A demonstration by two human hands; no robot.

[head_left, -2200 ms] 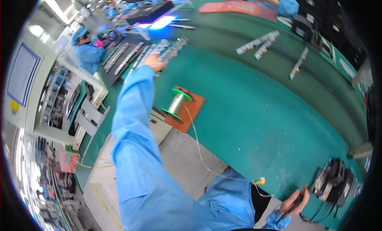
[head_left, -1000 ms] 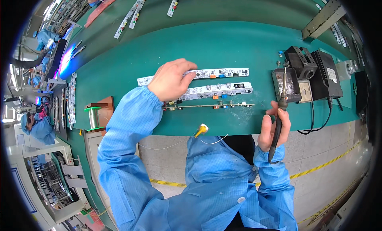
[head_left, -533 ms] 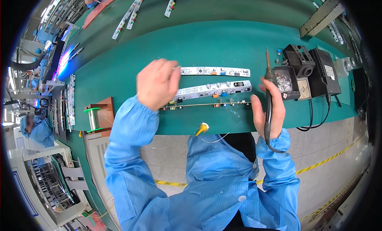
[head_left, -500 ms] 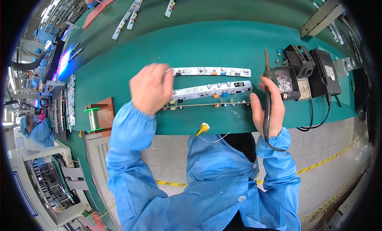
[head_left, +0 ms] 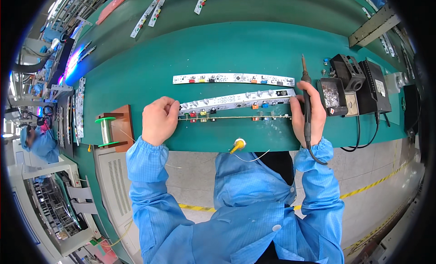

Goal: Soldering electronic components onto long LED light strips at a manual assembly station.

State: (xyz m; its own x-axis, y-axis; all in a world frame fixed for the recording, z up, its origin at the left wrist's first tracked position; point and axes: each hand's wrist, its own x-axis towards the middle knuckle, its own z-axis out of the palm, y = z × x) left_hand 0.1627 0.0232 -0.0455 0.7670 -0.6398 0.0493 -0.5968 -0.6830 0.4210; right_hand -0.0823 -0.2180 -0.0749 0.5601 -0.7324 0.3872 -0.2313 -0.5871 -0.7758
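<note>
A soldering iron (head_left: pixel 307 112) is in my right hand (head_left: pixel 313 116), its tip pointing away from me. My right fingers also reach the right ends of the strip-shaped boards. At their other end, the closed fingers of my left hand (head_left: pixel 159 121) pinch the left end of a white circuit board (head_left: pixel 231 100), which lies slightly slanted. Closer to me, a second circuit board (head_left: pixel 231 117) shows edge-on as a thin line, with small red, yellow, black, orange and blue parts along it. Beyond these lies a flat, curved white circuit board (head_left: pixel 234 78), touched by no left finger.
To the right stand a black iron holder (head_left: pixel 347 73), a black tray of solder bits (head_left: pixel 331 96) and a black soldering station (head_left: pixel 374 87). A solder spool (head_left: pixel 106 131) sits on a wooden stand at left. A yellow wired clip (head_left: pixel 237 146) is at the table's front edge.
My left hand has come down and left from the far board to the left end of the nearer boards. The far board now lies further left. My right hand still holds the soldering iron.
</note>
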